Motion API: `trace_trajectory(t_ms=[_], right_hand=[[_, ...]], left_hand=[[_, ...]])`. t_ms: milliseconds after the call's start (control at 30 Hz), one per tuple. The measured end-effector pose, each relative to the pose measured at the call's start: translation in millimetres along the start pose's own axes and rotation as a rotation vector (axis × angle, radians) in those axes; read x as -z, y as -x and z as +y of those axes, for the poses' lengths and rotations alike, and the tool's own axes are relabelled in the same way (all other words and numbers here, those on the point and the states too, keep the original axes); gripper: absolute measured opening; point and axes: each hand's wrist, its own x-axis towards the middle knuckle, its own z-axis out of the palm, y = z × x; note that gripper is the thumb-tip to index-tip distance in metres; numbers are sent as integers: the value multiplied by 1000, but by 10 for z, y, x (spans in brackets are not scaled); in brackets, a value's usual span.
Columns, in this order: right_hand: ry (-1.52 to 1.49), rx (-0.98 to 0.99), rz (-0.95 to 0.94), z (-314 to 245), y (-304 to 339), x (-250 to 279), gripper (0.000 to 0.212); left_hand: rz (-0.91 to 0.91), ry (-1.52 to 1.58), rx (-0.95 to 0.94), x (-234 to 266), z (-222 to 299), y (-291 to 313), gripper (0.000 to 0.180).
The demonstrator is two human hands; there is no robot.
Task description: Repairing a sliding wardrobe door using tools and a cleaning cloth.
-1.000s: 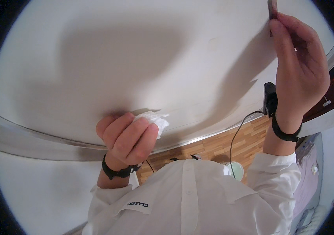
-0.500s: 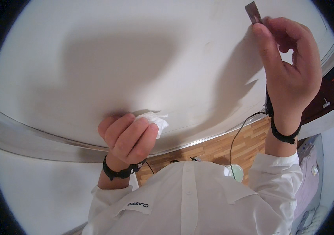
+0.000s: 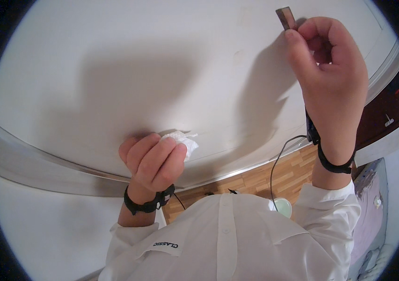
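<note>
My right hand (image 3: 335,75) is raised at the upper right, in front of a white door-like panel (image 3: 138,28). Its thumb and fingers pinch a small flat dark-brown rectangular piece (image 3: 286,18), which sticks out past the fingertips toward the upper left. Whether the piece touches the panel, I cannot tell. Lower down and left of centre, my left hand (image 3: 152,161) is closed around a crumpled white tissue (image 3: 183,143), part of which shows beside the fingers near the panel's lower edge. Both wrists wear black straps.
A pale trim strip (image 3: 45,157) curves along the panel's left edge. Below are a wood-patterned floor (image 3: 251,180) and a light green bowl-like container (image 3: 283,206). A black cable (image 3: 274,171) hangs from my right wrist. Dark-red furniture (image 3: 382,119) and a bed (image 3: 370,215) stand at the right.
My right hand has shifted left across the panel with the dark piece, which now appears more tilted. My left hand, still holding the tissue, has barely moved.
</note>
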Motion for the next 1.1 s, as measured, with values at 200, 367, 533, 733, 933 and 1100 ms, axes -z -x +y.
trace_trajectory(t_ms=[200, 367, 533, 733, 933, 1100], right_hand=[[63, 163, 51, 63, -41, 26, 14], [5, 287, 100, 160, -91, 73, 19], [136, 402, 94, 267, -92, 141, 24], [107, 429, 74, 308, -90, 138, 22], [14, 429, 43, 360, -87, 144, 24], [-66, 379, -8, 390, -83, 164, 26]], left_hand=[[24, 12, -5, -41, -21, -40, 17], [15, 18, 1, -24, -38, -66, 18], [17, 6, 9, -28, -20, -69, 18], [10, 6, -2, -18, -33, -49, 15], [5, 5, 0, -21, -29, -39, 15], [-22, 9, 10, 1, -19, -44, 16]])
